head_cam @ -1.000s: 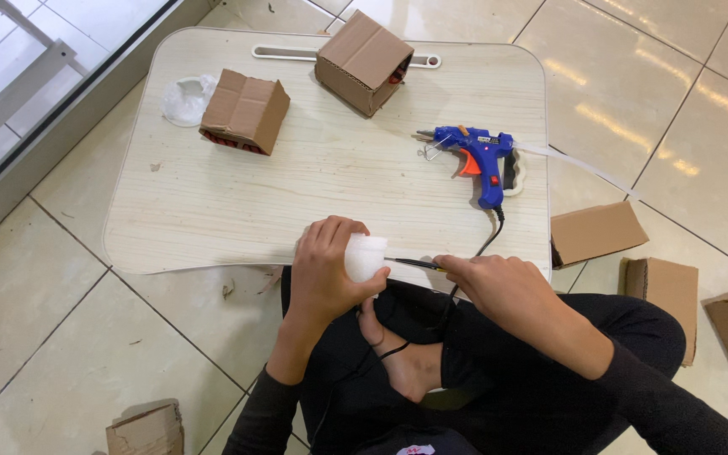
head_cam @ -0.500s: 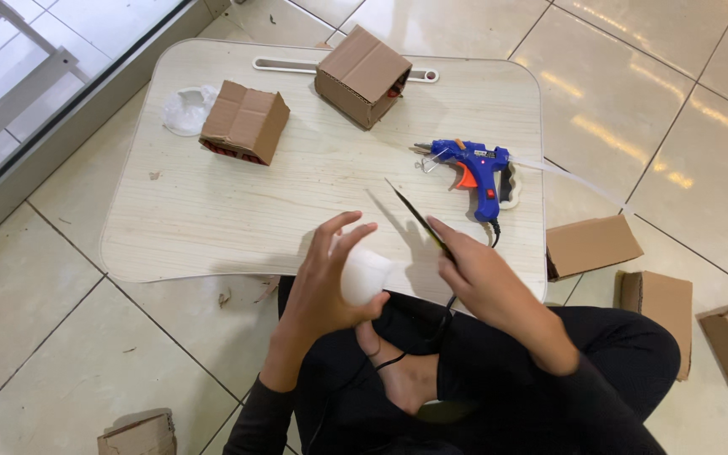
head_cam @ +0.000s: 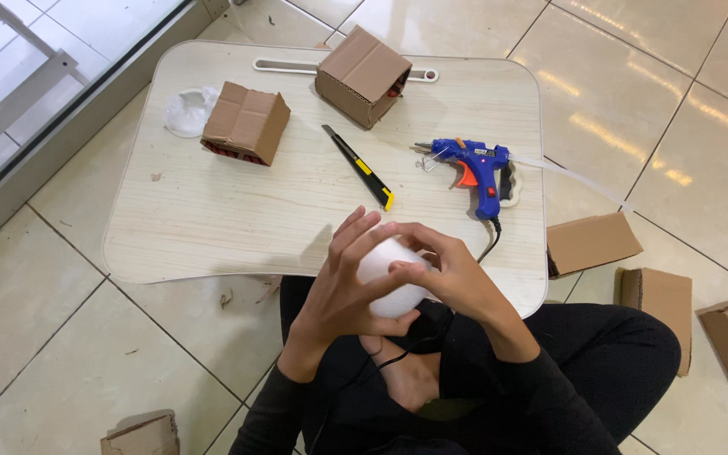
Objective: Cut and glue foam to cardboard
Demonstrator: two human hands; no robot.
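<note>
Both hands on one white foam ball (head_cam: 391, 282), the left hand (head_cam: 343, 291) cupping it, fingers wrapped round; the right hand (head_cam: 448, 274) pinching at its top with curled fingertips. Count them: two cardboard boxes on the table, one (head_cam: 246, 122) up-left of the fingers, one (head_cam: 364, 76) straight beyond. One yellow-and-black utility knife (head_cam: 360, 168) lies just past the fingertips, one blue glue gun (head_cam: 478, 168) sits beyond the right knuckles. Pale wooden lap table (head_cam: 212, 219) on glossy cream floor tiles (head_cam: 659, 93). Three more boxes (head_cam: 659, 295) lie on the floor, right of the wrist.
</note>
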